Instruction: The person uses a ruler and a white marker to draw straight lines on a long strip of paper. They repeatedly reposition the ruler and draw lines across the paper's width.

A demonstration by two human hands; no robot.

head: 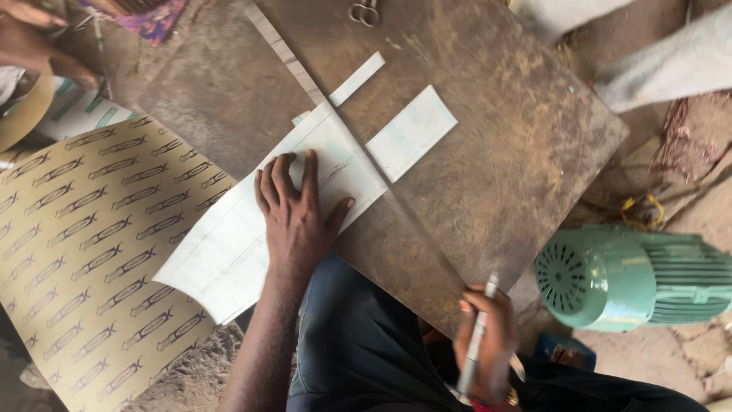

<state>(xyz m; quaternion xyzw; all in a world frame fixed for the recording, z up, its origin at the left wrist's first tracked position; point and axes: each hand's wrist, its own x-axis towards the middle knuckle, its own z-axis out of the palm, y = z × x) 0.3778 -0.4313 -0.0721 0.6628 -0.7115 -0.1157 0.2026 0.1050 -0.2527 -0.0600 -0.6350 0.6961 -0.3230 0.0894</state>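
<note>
My left hand [296, 214] lies flat, fingers spread, on a white sheet of card [229, 244] that rests on a worn brown board [488, 145] across my lap. My right hand [488, 343] is closed around a pen-like silver tool [476, 336] near the board's near edge, away from the sheet. A smaller white rectangle [412, 131] and a narrow white strip [357, 78] lie on the board just beyond the sheet.
A large tan patterned sheet [84, 252] lies at the left. Scissors [364, 11] rest at the board's far edge. A green electric motor [633, 276] sits on the ground at the right. Another person's hand [34, 42] shows at the top left.
</note>
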